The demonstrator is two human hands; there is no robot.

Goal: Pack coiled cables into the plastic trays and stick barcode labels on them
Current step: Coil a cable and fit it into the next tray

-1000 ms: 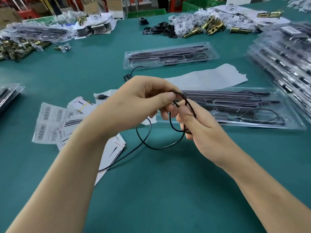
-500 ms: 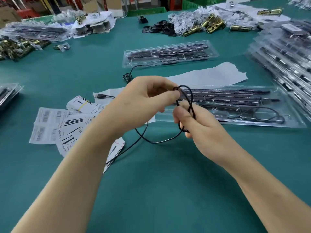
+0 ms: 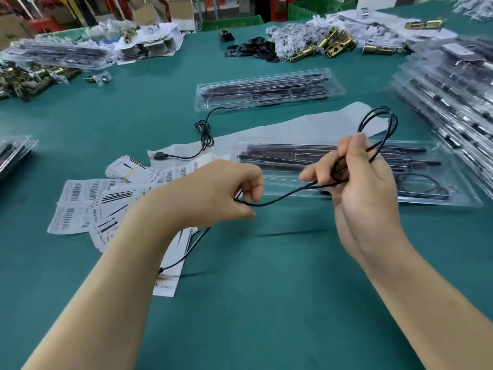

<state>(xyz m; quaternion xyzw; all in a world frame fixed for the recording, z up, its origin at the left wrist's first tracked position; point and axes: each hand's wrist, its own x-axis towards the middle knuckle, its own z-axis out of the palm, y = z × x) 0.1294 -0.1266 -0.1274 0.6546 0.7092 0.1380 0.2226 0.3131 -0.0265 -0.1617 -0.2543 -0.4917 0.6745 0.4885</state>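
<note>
Barcode labels [image 3: 80,206] are spread flat on the left of the green table [image 3: 266,303]. Just to their right, the left hand [image 3: 213,193] is held above the table with its fingers curled. A thin black cable [image 3: 277,198] is pinched between its thumb and fingers. One end of the cable hangs down from that hand onto a paper sheet [image 3: 170,279].

The cable is stretched across to the right hand [image 3: 357,188]. There a few loops are gripped by the thumb and curled fingers (the loops stick up above the hand).

Behind both hands a long clear tray [image 3: 464,198] is laid on the table, with dark rods [image 3: 293,150] and a coiled cable [image 3: 421,185] inside. Farther back a second tray [image 3: 266,89] is seen, and a loose cable [image 3: 204,132] with a plug lies just in front of it. At the far right, more trays [image 3: 453,89] are stacked.
</note>
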